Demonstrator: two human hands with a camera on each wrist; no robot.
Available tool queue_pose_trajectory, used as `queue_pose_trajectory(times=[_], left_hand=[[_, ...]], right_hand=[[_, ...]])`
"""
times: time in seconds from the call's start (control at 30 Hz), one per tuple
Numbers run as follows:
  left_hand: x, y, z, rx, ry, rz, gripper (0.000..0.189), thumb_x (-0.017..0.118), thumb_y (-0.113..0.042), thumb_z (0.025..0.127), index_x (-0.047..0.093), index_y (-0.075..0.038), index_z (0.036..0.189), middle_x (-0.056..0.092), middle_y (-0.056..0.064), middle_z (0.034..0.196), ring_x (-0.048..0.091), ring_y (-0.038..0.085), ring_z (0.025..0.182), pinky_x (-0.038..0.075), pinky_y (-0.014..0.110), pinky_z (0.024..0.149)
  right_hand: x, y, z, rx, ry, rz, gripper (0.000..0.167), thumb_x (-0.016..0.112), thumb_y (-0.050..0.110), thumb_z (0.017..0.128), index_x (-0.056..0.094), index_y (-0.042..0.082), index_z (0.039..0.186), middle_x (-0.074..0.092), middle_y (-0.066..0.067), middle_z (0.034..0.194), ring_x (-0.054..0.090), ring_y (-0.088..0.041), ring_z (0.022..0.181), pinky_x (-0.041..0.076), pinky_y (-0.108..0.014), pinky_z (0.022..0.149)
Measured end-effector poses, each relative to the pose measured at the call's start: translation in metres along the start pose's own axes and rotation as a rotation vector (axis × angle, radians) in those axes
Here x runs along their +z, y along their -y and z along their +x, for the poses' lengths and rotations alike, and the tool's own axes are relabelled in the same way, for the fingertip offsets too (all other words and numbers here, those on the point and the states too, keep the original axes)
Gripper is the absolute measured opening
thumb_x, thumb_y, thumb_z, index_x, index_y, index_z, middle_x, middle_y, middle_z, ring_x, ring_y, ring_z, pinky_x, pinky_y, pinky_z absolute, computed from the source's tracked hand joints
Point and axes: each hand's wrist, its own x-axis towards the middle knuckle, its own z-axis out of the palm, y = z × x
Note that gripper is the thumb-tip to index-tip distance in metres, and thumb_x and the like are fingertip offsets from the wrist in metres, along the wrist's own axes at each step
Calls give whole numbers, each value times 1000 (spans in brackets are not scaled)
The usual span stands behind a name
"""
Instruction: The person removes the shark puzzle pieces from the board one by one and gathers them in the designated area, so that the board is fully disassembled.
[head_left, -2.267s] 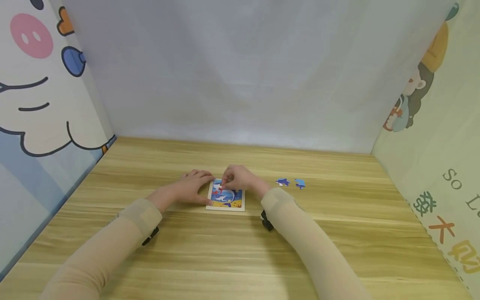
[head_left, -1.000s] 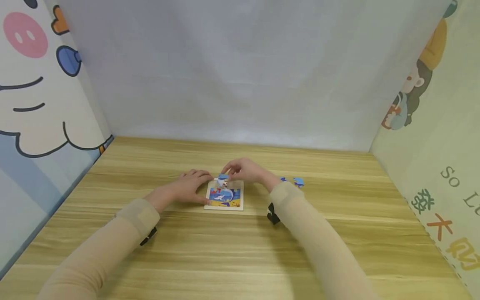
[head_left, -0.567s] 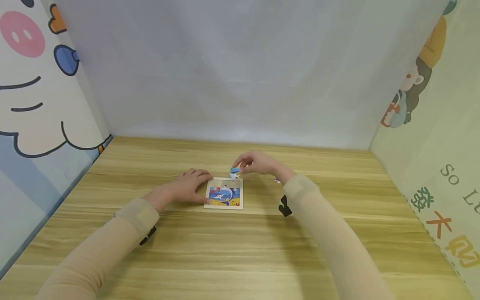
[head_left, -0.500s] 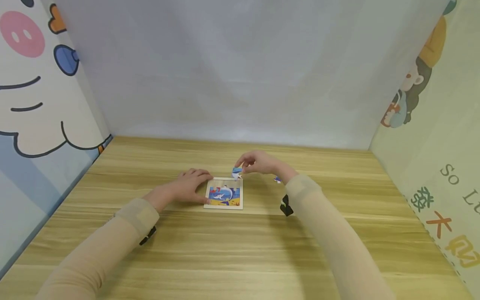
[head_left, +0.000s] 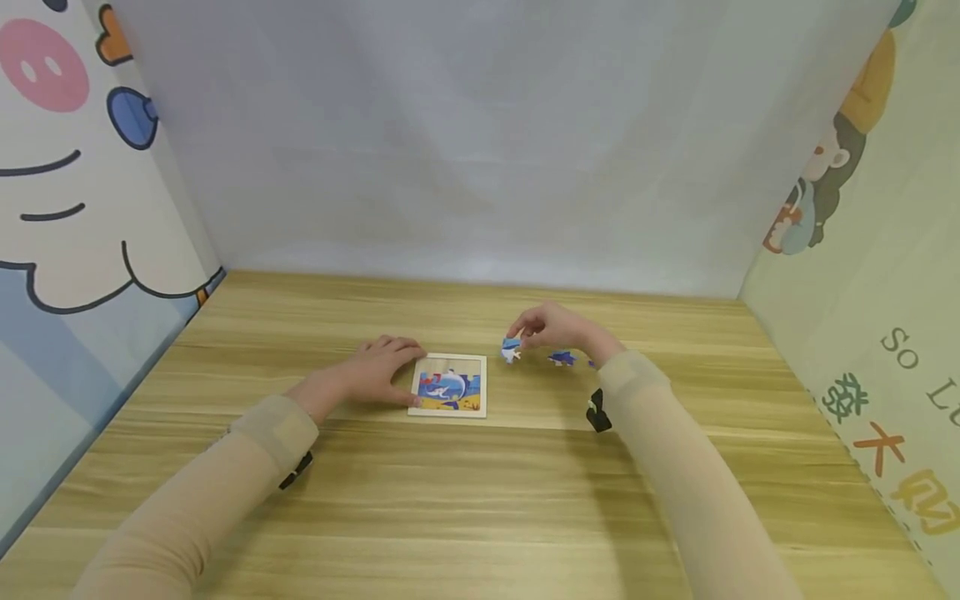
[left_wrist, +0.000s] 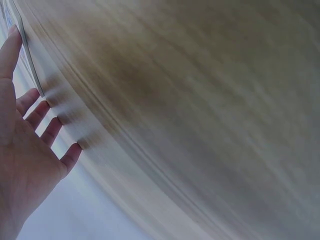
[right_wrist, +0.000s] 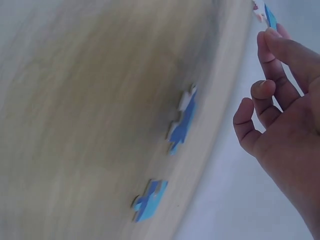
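Note:
A square jigsaw puzzle in a pale frame (head_left: pixel 448 415) lies on the table, its lower part filled with a sea-animal picture and a bare strip along its top. My left hand (head_left: pixel 375 372) rests at its left side with fingers spread, thumb at the near left corner and fingertips by the far left corner. To the right of the frame, my right hand (head_left: pixel 558 327) pinches a blue-and-white puzzle piece (head_left: pixel 511 351) between thumb and fingertips, above the table. In the right wrist view, that puzzle piece (right_wrist: pixel 270 18) is partly cut off by the image edge.
Two loose puzzle pieces lie on the table right of the frame: a dark blue one (head_left: pixel 562 357), and a blue one (right_wrist: pixel 150 201) mostly hidden by the right wrist in the head view. A pale cloth wall (head_left: pixel 480 208) stands behind the wooden table (head_left: pixel 465 517).
My right hand has lifted the blue-and-white puzzle piece from the frame's upper left and carried it right, uncovering the bare strip. The left hand has stayed at the frame.

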Motion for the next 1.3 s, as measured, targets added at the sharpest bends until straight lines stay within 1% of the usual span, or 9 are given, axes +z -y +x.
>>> queue_pose_trajectory(times=[0.27,0.47,0.6,0.77,0.87,0.97,1.13,1.2,1.3], left_hand=[[0,0,0,-5,10,3,86,64,-60,80,34,-13,146,29,11,151,23,37,138,18,67,106],[-1,0,-2,-7,16,9,87,63,-60,80,33,-14,147,29,10,151,23,37,139,17,67,107],[0,0,-2,-13,20,14,87,63,-61,80,32,-15,148,29,8,152,22,36,140,16,65,108],[0,0,-3,-10,14,5,87,63,-61,80,33,-14,147,30,9,151,22,36,139,17,65,108],[0,0,-3,-1,12,6,87,62,-60,81,33,-12,147,30,11,151,23,38,139,17,66,108],[-1,-1,-3,3,22,8,87,62,-59,82,31,-11,148,28,12,152,22,38,139,17,64,109],[-2,-4,-2,35,37,-8,83,64,-53,84,30,-12,148,26,13,153,21,38,140,15,60,112],[-2,-5,-2,52,44,-5,81,64,-51,85,30,-14,148,26,14,153,21,38,140,15,59,112],[-2,-8,-2,85,55,14,74,62,-47,87,32,-17,148,26,15,153,22,38,140,15,58,113]], right_hand=[[0,-18,-11,64,-7,-16,23,61,8,90,67,7,112,67,-5,92,58,-15,80,48,-29,74],[3,-31,-13,90,-40,0,21,60,8,92,67,7,111,70,-7,92,59,-16,77,47,-27,70],[5,-32,-14,92,-56,-11,21,59,8,92,68,7,111,70,-8,96,61,-17,82,49,-30,75],[6,-29,-17,82,-71,-14,23,58,8,93,66,6,114,68,-9,101,60,-17,90,50,-36,84],[6,-27,-17,89,-81,0,25,57,10,94,65,8,117,67,-8,98,57,-16,84,48,-33,80],[7,-21,-17,78,-96,-14,26,56,12,95,64,10,119,66,-6,99,53,-15,80,45,-31,75],[10,-4,-15,32,-122,-62,27,59,15,93,63,10,120,64,-4,96,51,-17,75,43,-30,68],[12,3,-14,18,-126,-85,28,62,16,92,64,9,119,64,-3,94,51,-17,75,43,-30,67],[18,10,-12,4,-140,-120,27,64,19,91,66,10,116,65,-1,96,51,-18,81,42,-31,70]])
